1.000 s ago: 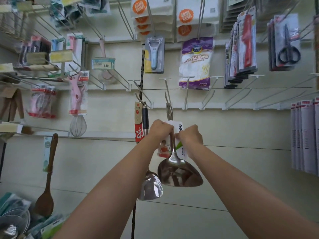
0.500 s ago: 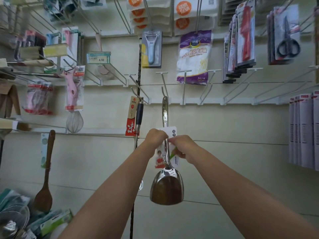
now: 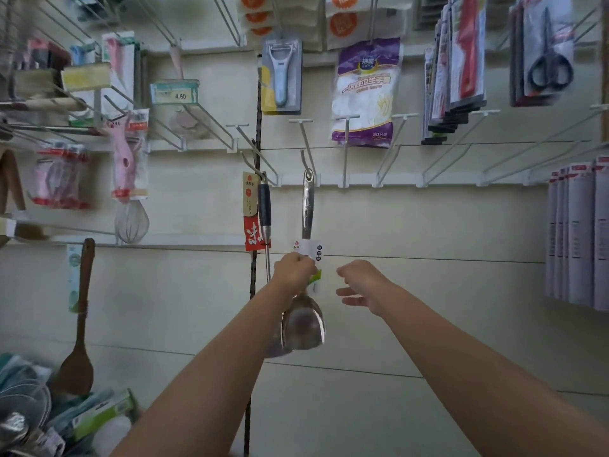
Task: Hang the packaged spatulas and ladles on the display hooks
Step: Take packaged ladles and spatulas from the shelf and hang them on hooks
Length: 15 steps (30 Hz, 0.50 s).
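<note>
On the white wire display hook [image 3: 308, 159] hangs the shiny steel spatula [image 3: 304, 328] by its handle hole, left hand [image 3: 292, 270] curled round its card label to steady it. Right hand [image 3: 357, 283] hovers just beside, fingers loosely apart, holding nothing; a black-handled ladle [image 3: 264, 209] hangs on the neighbouring hook.

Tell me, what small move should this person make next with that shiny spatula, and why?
Probably let go with the left hand. The steel spatula already seems to hang by its handle hole from the display hook, beside the ladle. The right hand is off it, fingers loose, while the left keeps its grip on the label card, so little seems left to do.
</note>
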Motion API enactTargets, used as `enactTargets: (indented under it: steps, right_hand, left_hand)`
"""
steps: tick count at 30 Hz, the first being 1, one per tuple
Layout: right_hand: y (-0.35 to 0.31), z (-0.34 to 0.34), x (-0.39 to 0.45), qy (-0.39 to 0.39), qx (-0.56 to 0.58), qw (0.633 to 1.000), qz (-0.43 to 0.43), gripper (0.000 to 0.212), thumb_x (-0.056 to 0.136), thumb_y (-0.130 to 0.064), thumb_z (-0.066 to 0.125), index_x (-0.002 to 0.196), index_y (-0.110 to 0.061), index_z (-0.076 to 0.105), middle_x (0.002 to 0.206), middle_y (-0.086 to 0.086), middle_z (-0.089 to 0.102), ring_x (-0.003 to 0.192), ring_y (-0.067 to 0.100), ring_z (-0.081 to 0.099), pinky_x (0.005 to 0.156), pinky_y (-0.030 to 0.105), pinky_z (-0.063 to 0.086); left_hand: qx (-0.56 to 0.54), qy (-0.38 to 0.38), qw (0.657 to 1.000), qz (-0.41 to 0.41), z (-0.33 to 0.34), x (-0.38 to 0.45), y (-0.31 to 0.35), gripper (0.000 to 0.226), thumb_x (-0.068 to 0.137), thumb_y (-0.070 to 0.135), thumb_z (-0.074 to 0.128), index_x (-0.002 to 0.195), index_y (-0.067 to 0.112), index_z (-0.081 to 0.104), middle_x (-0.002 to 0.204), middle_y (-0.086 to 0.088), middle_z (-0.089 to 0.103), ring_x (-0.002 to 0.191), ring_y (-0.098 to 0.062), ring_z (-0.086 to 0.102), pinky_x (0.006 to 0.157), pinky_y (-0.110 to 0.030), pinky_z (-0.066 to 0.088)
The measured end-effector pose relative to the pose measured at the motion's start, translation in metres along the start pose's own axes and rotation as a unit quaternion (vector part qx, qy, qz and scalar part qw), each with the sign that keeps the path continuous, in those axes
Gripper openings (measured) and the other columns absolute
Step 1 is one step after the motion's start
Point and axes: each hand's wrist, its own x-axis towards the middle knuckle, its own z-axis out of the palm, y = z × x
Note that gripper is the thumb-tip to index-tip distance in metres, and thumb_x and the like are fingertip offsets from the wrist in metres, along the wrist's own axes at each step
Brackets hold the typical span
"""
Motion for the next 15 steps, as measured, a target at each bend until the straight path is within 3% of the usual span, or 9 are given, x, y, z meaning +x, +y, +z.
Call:
enactTargets:
  steps: [4, 8, 12, 15]
  right_hand:
    - [0.013, -0.007, 0.002, 0.004, -0.003, 1.0, 0.008, 0.011, 0.097, -0.016, 0.043, 0.106, -0.01, 0.045, 0.08, 0.001, 0.045, 0.069, 0.016, 0.054, 0.058, 0.025, 0.044]
    - [0.029, -0.015, 0.005, 0.002, -0.017, 1.0, 0.019, 0.022, 0.097, -0.018, 0.044, 0.116, -0.007, 0.049, 0.082, 0.001, 0.046, 0.068, 0.013, 0.055, 0.058, 0.024, 0.045]
    - [0.051, -0.018, 0.01, -0.007, -0.026, 0.999, 0.038, 0.03, 0.096, -0.018, 0.046, 0.122, -0.003, 0.048, 0.083, 0.001, 0.047, 0.067, 0.012, 0.055, 0.058, 0.024, 0.045]
    - [0.067, -0.018, 0.013, -0.016, -0.034, 0.998, 0.051, 0.031, 0.096, -0.019, 0.047, 0.122, -0.003, 0.049, 0.09, 0.003, 0.05, 0.069, 0.013, 0.055, 0.058, 0.024, 0.046]
  left_hand:
    - [-0.003, -0.021, 1.0, -0.005, 0.012, -0.002, -0.012, 0.019, 0.084, 0.002, 0.054, 0.101, -0.001, 0.064, 0.097, -0.015, 0.057, 0.086, -0.03, 0.056, 0.078, -0.038, 0.05]
    - [-0.012, -0.04, 0.999, -0.025, 0.028, -0.004, -0.026, 0.018, 0.085, 0.003, 0.056, 0.101, -0.001, 0.063, 0.097, -0.013, 0.055, 0.085, -0.026, 0.052, 0.062, -0.026, 0.046]
    - [-0.037, -0.064, 0.996, -0.043, 0.045, -0.008, -0.042, 0.007, 0.088, 0.003, 0.053, 0.091, 0.003, 0.059, 0.098, -0.014, 0.054, 0.088, -0.024, 0.05, 0.063, -0.024, 0.044]
    - [-0.033, -0.074, 0.995, -0.054, 0.06, -0.009, -0.058, 0.014, 0.09, 0.003, 0.051, 0.099, -0.001, 0.061, 0.098, -0.015, 0.056, 0.088, -0.024, 0.051, 0.064, -0.025, 0.043]
